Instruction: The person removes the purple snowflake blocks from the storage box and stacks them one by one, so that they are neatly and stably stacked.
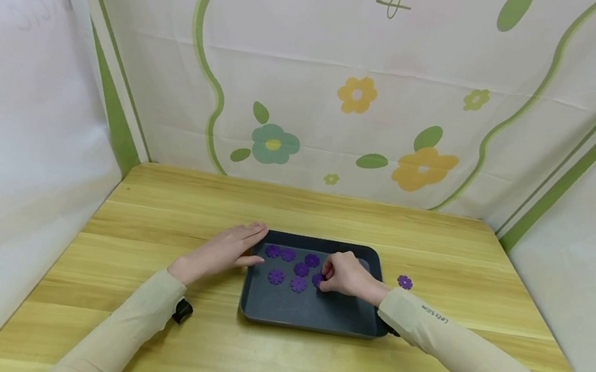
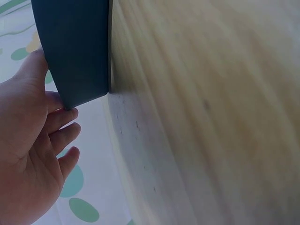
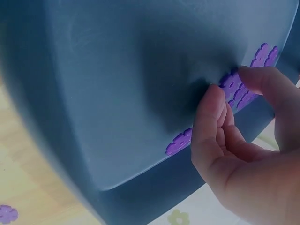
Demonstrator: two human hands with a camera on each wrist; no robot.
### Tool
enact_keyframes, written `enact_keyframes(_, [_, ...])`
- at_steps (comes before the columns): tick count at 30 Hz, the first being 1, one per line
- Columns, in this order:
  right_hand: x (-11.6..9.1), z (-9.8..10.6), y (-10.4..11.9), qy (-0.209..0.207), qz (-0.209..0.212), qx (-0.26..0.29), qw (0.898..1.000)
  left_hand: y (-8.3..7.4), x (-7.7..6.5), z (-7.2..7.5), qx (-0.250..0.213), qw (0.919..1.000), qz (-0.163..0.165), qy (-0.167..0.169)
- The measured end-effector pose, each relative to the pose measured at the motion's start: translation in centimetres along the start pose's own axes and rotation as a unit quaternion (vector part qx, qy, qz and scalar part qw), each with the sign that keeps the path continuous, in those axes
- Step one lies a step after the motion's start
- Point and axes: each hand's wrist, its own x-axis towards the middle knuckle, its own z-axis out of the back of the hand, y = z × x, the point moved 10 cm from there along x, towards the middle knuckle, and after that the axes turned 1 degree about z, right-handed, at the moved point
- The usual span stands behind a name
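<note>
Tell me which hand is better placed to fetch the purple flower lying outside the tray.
Likely the right hand, though it is at another flower. The loose flower lies beyond the right edge of the tray, nearer that hand; the left hand is across at the left edge.

Purple on the flower pieces (image 1: 298, 284); dark blue-grey on the tray (image 1: 291, 310); streaky yellow-brown wood grain across the table (image 1: 260, 363); beige on the sleeves (image 1: 128, 318). White on the back cloth (image 1: 321, 29), with 2 orange flowers (image 1: 369, 94) and green wavy lines (image 1: 221, 100).
</note>
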Motion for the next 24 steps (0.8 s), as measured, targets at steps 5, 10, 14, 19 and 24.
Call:
enact_keyframes(5, [-0.4, 0.4, -0.2, -0.004, -0.003, 0.003, 1.000, 0.1, 0.0, -0.3, -0.004, 1.0000, 0.003, 0.005])
enact_keyframes(10, [-0.8, 1.1, -0.8, -0.008, -0.025, 0.002, 1.000, 0.1, 0.0, -0.2, -0.006, 1.0000, 0.002, 0.003])
enact_keyframes(14, [-1.1, 1.6, -1.2, -0.009, -0.031, 0.000, 0.999, 0.0, 0.0, -0.1, -0.011, 0.9999, 0.003, 0.004])
enact_keyframes(19, [-1.5, 2.3, -1.7, -0.010, -0.037, 0.002, 0.999, 0.0, 0.0, -0.2, -0.010, 0.9999, 0.003, 0.004])
enact_keyframes(24, [-2.1, 3.1, -2.5, -0.011, -0.051, 0.012, 0.999, 0.0, 0.0, -0.1, -0.008, 1.0000, -0.002, -0.002])
